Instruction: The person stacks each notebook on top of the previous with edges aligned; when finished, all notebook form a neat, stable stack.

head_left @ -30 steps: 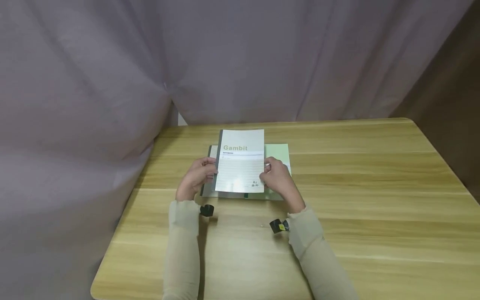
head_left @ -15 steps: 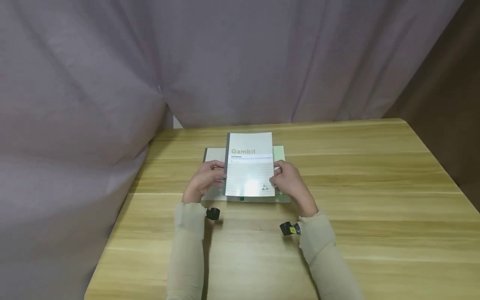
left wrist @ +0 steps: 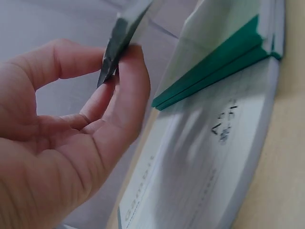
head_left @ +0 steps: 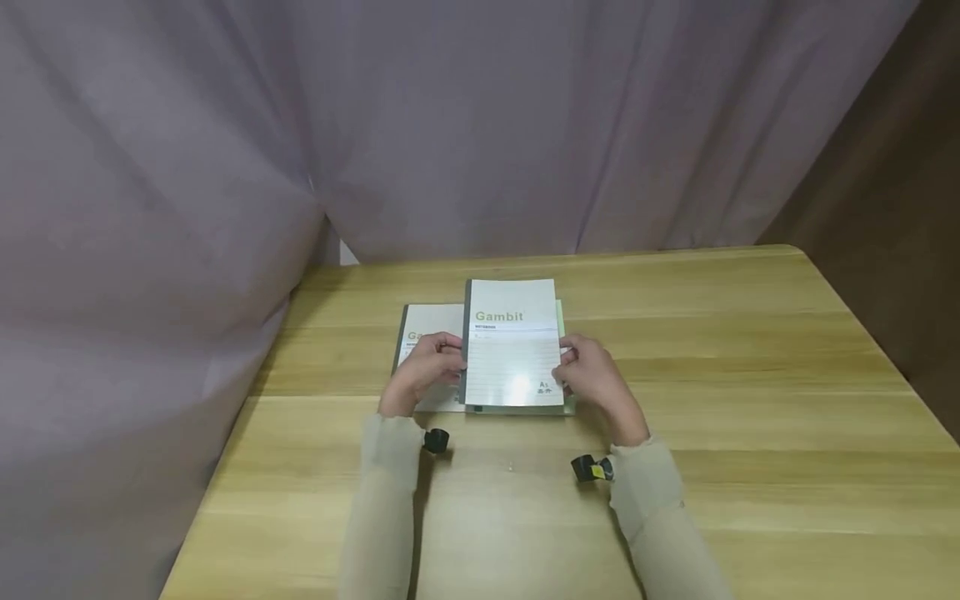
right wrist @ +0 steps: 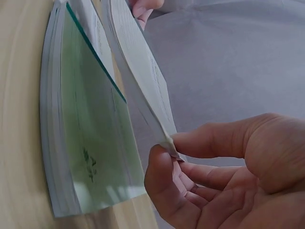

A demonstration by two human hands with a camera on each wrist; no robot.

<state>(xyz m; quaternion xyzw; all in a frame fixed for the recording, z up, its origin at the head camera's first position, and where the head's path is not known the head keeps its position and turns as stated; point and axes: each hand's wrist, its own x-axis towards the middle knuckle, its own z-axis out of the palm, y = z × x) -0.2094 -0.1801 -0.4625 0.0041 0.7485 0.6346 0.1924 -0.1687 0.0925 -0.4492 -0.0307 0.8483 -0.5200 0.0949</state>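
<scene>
A white notebook with a dark spine and "Gambit" on its cover (head_left: 513, 354) is held above other notebooks. My left hand (head_left: 429, 367) pinches its spine edge between thumb and finger. My right hand (head_left: 596, 379) pinches the opposite edge. Below it on the left lies another white Gambit notebook (left wrist: 190, 157), partly covered in the head view. A light green notebook (right wrist: 97, 124) with a green spine (left wrist: 214, 67) lies beneath on the right, overlapping the white one. In the right wrist view a gap shows between the held notebook and the green one.
The notebooks lie on a wood-grain table (head_left: 750, 400) towards its far side. A grey curtain (head_left: 465, 133) hangs behind the table and along its left. Small black cameras (head_left: 592, 468) sit at both wrists.
Both hands have carried the held notebook to the right over the others. More of the lower white notebook now shows, and less of the green one. The head view has shifted slightly.
</scene>
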